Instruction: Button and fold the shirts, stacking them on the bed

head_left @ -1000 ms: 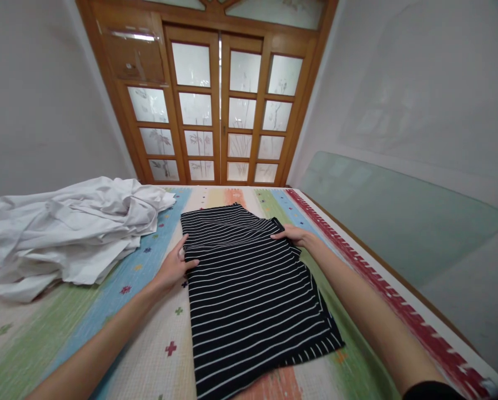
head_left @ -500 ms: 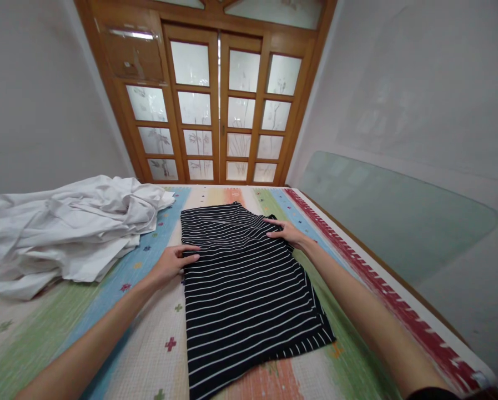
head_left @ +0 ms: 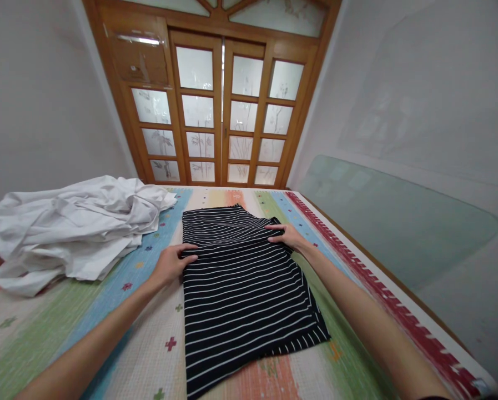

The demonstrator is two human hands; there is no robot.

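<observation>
A black shirt point(head_left: 244, 300) with thin white stripes lies folded lengthwise on the patterned cover, its straight edge on the left. My left hand point(head_left: 174, 262) has thumb and index finger closed on that left edge, a bit above the middle. At the opposite edge, my right hand point(head_left: 288, 236) pinches the cloth near the notch on the right. Between the two hands a slight ridge runs across the fabric. The far part lies flat, and an angled striped hem shows at the lower right corner.
A crumpled white cloth point(head_left: 78, 222) is heaped on the left of the multicoloured cover point(head_left: 149, 344). Along the right, a pale green panel point(head_left: 390, 211) stands against the wall. Wooden doors with glass panes point(head_left: 224, 111) are beyond the far edge.
The cloth between my hands has gathered into a clearer ridge, and the near right corner has drawn slightly left. Both hands keep nearly the same places. The view has tilted a little.
</observation>
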